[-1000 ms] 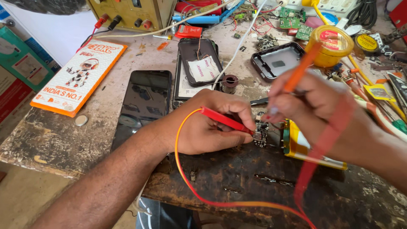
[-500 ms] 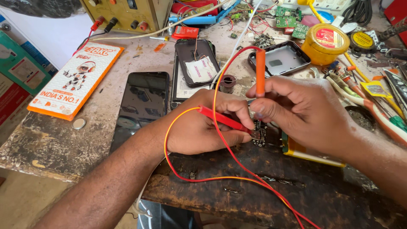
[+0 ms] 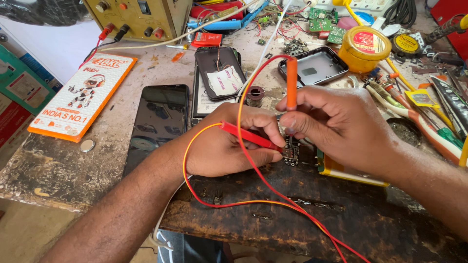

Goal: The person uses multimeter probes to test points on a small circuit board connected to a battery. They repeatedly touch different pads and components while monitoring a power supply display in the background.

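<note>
My left hand (image 3: 229, 143) grips a red test probe (image 3: 246, 135) whose tip points right at a small dark circuit board (image 3: 292, 152) on the workbench. My right hand (image 3: 341, 124) holds an orange probe (image 3: 291, 84) upright, its tip down on the same board. Red and orange leads (image 3: 243, 199) loop from the probes over the bench's front edge. A yellow-edged part (image 3: 351, 174) lies under my right hand, mostly hidden.
A black phone (image 3: 158, 122) lies left of my hands, an opened phone back (image 3: 219, 78) behind them. A flat orange box (image 3: 83, 97) sits far left, a yellow power supply (image 3: 139, 17) at the back, a yellow tin (image 3: 364, 48) and several tools (image 3: 434, 117) at right.
My right hand swung the orange probe from a slant to upright and brought its tip onto the board. The left hand with the red probe stayed put.
</note>
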Demonstrator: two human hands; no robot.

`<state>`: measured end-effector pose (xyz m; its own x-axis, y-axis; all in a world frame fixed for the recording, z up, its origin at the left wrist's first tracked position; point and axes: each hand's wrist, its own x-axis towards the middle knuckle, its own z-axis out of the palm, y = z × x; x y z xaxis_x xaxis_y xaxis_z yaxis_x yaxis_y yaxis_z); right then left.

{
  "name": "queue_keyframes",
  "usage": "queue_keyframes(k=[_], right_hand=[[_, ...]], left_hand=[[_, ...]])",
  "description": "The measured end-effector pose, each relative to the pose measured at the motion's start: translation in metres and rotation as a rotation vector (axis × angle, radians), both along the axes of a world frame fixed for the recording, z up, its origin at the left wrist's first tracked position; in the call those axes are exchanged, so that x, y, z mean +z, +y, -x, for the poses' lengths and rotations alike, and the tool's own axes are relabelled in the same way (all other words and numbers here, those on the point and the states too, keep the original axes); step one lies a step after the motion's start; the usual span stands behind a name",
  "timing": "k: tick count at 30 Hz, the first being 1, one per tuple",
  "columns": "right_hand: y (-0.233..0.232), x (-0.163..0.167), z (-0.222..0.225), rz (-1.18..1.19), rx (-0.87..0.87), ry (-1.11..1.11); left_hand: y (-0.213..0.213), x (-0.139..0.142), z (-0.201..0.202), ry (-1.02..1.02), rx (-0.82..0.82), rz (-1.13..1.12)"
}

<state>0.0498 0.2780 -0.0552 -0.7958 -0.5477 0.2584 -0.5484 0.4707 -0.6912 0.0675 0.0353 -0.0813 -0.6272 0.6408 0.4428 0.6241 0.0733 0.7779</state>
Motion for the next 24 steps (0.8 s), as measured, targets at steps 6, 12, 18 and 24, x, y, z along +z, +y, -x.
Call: queue_keyframes(k=[6, 12, 18, 24], right_hand=[[0.0012, -0.0006, 0.0022, 0.019, -0.024, -0.052], [0.0018, -0.0001, 0.0025, -0.003, -0.027, -0.048], [0.0004, 0.0010, 0.0026, -0.033, -0.062, -0.021], [0.0003, 0.0001, 0.0031, -0.015, -0.049, -0.022]], left_hand=[[0.0011, 0.0011, 0.0003, -0.015, -0.024, -0.003], [0.0011, 0.0001, 0.0004, -0.028, -0.043, -0.026], [0.0007, 0.0000, 0.0013, -0.026, -0.030, 0.008], [0.0010, -0.0007, 0.0020, -0.002, -0.039, -0.008]])
